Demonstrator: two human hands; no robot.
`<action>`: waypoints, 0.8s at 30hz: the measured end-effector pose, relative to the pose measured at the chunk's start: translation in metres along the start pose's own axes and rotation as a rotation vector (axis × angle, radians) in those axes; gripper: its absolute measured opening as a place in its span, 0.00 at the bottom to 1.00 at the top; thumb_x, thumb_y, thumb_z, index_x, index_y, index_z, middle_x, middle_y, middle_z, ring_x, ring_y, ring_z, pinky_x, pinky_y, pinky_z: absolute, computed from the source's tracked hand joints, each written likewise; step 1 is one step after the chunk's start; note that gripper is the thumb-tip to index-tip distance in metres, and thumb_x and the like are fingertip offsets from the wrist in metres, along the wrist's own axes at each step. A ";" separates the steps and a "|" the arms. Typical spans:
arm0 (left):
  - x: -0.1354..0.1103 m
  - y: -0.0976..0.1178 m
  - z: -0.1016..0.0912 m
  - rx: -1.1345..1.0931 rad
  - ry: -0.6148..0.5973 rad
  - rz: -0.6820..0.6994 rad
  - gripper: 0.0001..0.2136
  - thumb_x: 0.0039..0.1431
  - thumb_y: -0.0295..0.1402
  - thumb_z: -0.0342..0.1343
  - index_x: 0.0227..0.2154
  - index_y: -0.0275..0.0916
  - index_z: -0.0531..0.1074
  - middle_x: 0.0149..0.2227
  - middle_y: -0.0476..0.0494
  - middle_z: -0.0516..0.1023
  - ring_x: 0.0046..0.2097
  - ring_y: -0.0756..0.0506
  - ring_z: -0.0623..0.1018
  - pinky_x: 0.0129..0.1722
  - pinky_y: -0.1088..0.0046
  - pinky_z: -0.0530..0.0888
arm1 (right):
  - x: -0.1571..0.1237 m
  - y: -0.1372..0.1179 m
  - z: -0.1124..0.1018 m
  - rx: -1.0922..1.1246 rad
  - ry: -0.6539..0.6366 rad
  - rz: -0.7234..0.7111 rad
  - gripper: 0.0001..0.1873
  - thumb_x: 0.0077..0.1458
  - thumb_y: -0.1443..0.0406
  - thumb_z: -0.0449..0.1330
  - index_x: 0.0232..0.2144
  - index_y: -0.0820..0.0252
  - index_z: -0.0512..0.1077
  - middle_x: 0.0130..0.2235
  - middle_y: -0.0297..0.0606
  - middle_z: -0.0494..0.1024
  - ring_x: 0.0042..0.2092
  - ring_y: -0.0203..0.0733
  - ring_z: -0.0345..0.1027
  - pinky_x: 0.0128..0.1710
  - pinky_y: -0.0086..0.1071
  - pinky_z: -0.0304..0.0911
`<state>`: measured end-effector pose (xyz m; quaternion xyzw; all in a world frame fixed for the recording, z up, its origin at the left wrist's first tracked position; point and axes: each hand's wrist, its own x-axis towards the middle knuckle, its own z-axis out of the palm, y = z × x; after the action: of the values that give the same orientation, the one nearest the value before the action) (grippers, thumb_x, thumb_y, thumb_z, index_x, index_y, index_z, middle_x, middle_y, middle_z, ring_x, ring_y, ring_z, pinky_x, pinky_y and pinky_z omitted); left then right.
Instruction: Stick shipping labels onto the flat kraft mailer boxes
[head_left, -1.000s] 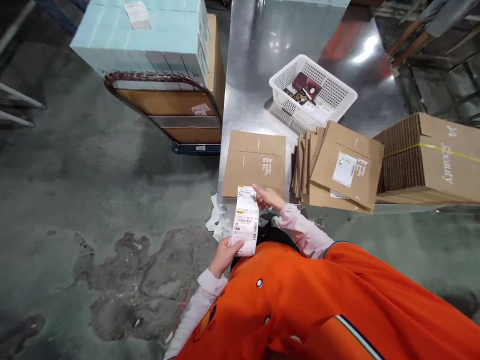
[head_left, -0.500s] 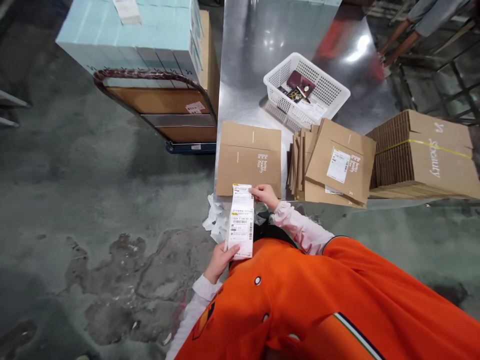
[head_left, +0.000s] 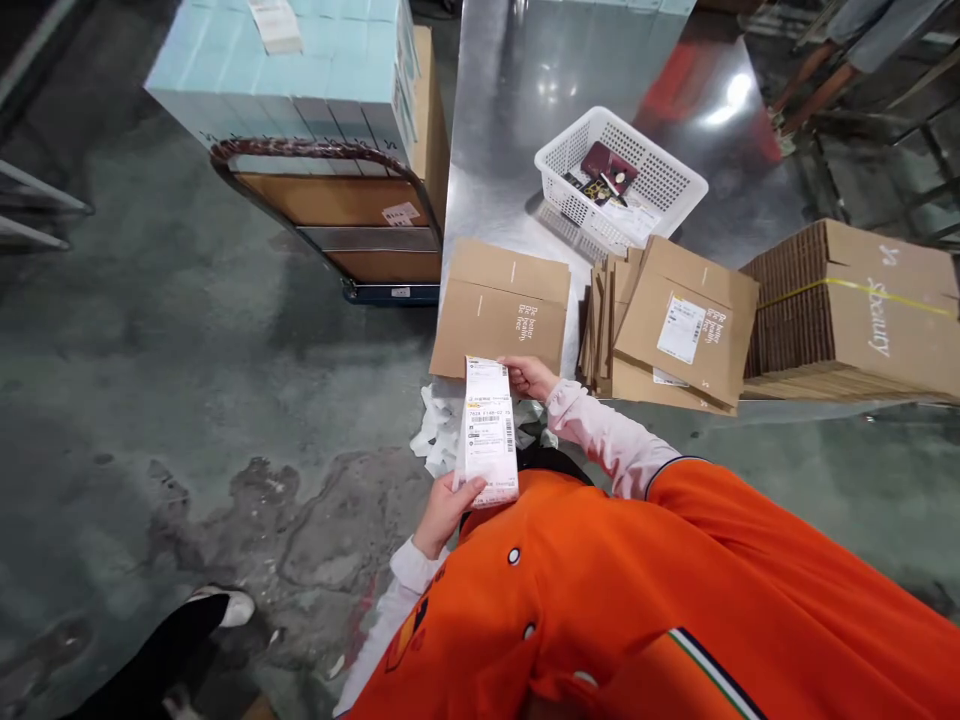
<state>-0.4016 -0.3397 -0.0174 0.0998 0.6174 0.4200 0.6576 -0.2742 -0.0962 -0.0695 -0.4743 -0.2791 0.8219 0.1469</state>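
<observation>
Between my hands stretches a strip of white printed shipping labels (head_left: 491,440). My left hand (head_left: 448,510) grips its lower end, thumb on top, close to my orange top. Up at the far end, my right hand (head_left: 531,377) pinches the edge of the label nearest the table. Just beyond it a flat folded cardboard box (head_left: 501,310) with white lettering lies at the table edge, and the strip's tip overlaps its near edge. To the right leans a stack of flat boxes (head_left: 679,320); the top one bears a white shipping label (head_left: 681,330).
A white plastic basket (head_left: 622,180) with small items stands on the metal table (head_left: 510,120). Strapped flat cartons (head_left: 862,310) sit at right. At left is a trolley (head_left: 330,215) loaded with pale blue boxes (head_left: 292,60). A person's leg and shoe (head_left: 236,605) show lower left.
The label strip and both hands have shifted slightly up the view. A person's leg and shoe have come into view at lower left. My grip looks the same.
</observation>
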 end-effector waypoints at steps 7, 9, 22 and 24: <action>0.005 -0.011 -0.001 -0.035 -0.025 -0.025 0.28 0.32 0.45 0.73 0.35 0.30 0.78 0.36 0.33 0.82 0.36 0.37 0.81 0.37 0.62 0.78 | -0.003 0.002 -0.008 0.039 0.032 -0.164 0.24 0.45 0.55 0.66 0.18 0.57 0.54 0.15 0.21 0.49 0.17 0.26 0.39 0.16 0.24 0.40; 0.010 -0.011 -0.006 -0.026 -0.028 -0.036 0.28 0.32 0.45 0.73 0.35 0.29 0.77 0.34 0.33 0.82 0.34 0.37 0.81 0.36 0.62 0.78 | -0.003 0.006 -0.008 0.043 0.094 -0.260 0.22 0.42 0.54 0.68 0.20 0.58 0.59 0.16 0.22 0.55 0.18 0.28 0.46 0.18 0.25 0.45; 0.093 0.050 -0.033 0.141 -0.058 0.042 0.26 0.31 0.43 0.73 0.33 0.31 0.77 0.31 0.38 0.82 0.30 0.42 0.80 0.32 0.69 0.75 | 0.037 -0.022 -0.011 -0.773 0.805 -0.773 0.12 0.51 0.57 0.64 0.27 0.61 0.76 0.32 0.36 0.74 0.38 0.39 0.65 0.41 0.31 0.60; 0.099 0.051 -0.035 0.161 -0.059 0.030 0.26 0.31 0.44 0.73 0.33 0.31 0.77 0.32 0.38 0.82 0.31 0.42 0.80 0.32 0.68 0.75 | 0.041 -0.021 -0.010 -0.828 0.843 -0.746 0.12 0.52 0.56 0.63 0.28 0.60 0.77 0.32 0.36 0.74 0.38 0.40 0.65 0.43 0.32 0.59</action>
<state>-0.4659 -0.2541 -0.0642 0.1739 0.6279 0.3754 0.6592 -0.2870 -0.0555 -0.0898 -0.6422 -0.6328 0.2887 0.3222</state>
